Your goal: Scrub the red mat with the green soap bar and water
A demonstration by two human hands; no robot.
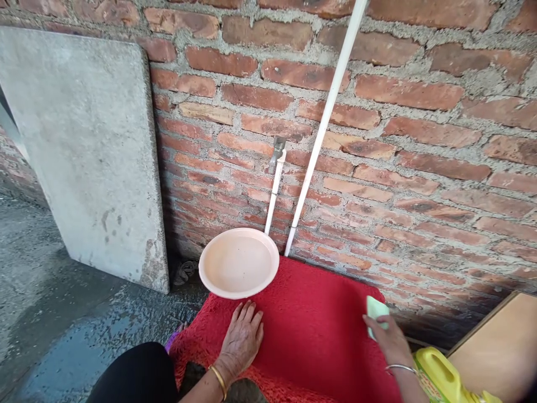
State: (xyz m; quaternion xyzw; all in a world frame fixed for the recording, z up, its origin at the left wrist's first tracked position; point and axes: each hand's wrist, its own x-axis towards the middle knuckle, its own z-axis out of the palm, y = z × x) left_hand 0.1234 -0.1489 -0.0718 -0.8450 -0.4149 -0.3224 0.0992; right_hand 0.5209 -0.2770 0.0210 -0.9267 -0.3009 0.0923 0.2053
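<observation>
A red, fuzzy-textured cloth (pixel 302 324) is spread over a low surface against the wall. My left hand (pixel 242 334) lies flat on the cloth's left side, fingers stretched out, just in front of a pale pink basin (pixel 240 263). The basin sits at the cloth's far left corner and looks to hold some clear liquid. Over the cloth's right side, my right hand (pixel 390 338) grips a pale green block (pixel 376 311). Whether the block is soap or a sponge I cannot tell. That hand is slightly blurred.
Behind the cloth rises a brick wall (pixel 251 89) with a white pipe (pixel 321 134) and a small tap (pixel 277 154). At left a grey slab (pixel 92 151) leans upright over wet floor (pixel 84 347). A yellow jug (pixel 440 372) and a brown board (pixel 499 347) are at right.
</observation>
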